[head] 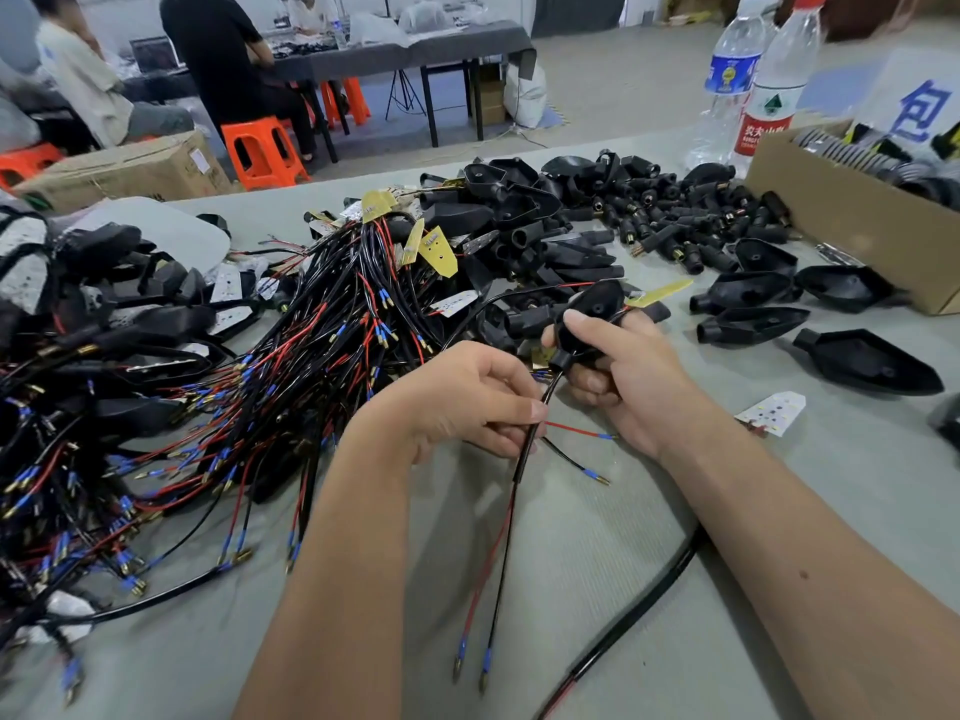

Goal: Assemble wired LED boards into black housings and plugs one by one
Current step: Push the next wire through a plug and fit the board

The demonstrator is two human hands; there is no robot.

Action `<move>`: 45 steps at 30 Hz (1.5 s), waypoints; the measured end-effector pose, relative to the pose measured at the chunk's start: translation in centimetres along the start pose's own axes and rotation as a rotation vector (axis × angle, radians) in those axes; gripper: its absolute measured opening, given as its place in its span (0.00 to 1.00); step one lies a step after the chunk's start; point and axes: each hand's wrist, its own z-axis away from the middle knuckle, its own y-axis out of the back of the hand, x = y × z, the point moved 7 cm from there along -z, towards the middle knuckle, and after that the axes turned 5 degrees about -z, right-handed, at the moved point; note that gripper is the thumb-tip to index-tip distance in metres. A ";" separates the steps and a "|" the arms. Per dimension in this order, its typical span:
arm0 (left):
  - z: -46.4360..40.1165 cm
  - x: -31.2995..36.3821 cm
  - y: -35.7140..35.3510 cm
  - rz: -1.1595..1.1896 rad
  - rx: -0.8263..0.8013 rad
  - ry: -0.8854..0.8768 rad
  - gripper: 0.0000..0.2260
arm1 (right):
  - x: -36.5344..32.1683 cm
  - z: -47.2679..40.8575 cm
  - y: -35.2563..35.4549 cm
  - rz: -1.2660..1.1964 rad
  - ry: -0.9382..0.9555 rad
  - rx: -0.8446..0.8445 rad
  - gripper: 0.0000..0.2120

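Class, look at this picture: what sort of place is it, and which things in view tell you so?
Probably a small assembly workshop. A heap of wired LED boards and piles of black housings and plugs cover the table, and other people sit at a table behind.

Two water bottles (748, 80) stand behind a cardboard box (852, 220); orange stools (262, 150) beyond.
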 end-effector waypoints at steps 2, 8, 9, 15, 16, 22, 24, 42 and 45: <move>0.1 -0.2 0.1 -0.006 -0.027 0.000 0.03 | -0.1 0.0 -0.1 0.015 0.004 -0.010 0.08; 0.3 -0.1 0.2 -0.063 -0.018 0.015 0.07 | 0.2 -0.2 0.2 0.054 0.016 0.022 0.07; 0.2 0.2 0.1 -0.072 0.024 0.005 0.09 | 0.2 -0.3 0.2 0.066 0.018 0.033 0.09; -0.6 1.3 -0.7 -0.123 0.119 -0.055 0.08 | 0.1 -0.2 0.1 0.134 0.026 0.030 0.16; -0.5 1.2 -0.6 -0.109 0.104 -0.053 0.07 | 0.2 -0.1 0.1 0.135 0.027 0.032 0.16; -0.2 1.1 -0.5 0.038 0.066 -0.072 0.07 | -0.1 0.0 -0.1 0.098 0.017 -0.011 0.10; -0.2 1.3 -0.6 0.088 0.053 -0.084 0.06 | -0.2 0.0 -0.1 0.040 0.004 -0.042 0.09; 0.8 -0.4 -0.6 0.047 -0.135 0.042 0.06 | -0.8 -0.3 0.8 -0.170 0.062 0.068 0.10; 1.3 -0.9 0.6 0.052 -0.089 0.064 0.06 | -0.5 -0.4 1.2 -0.169 0.048 0.117 0.07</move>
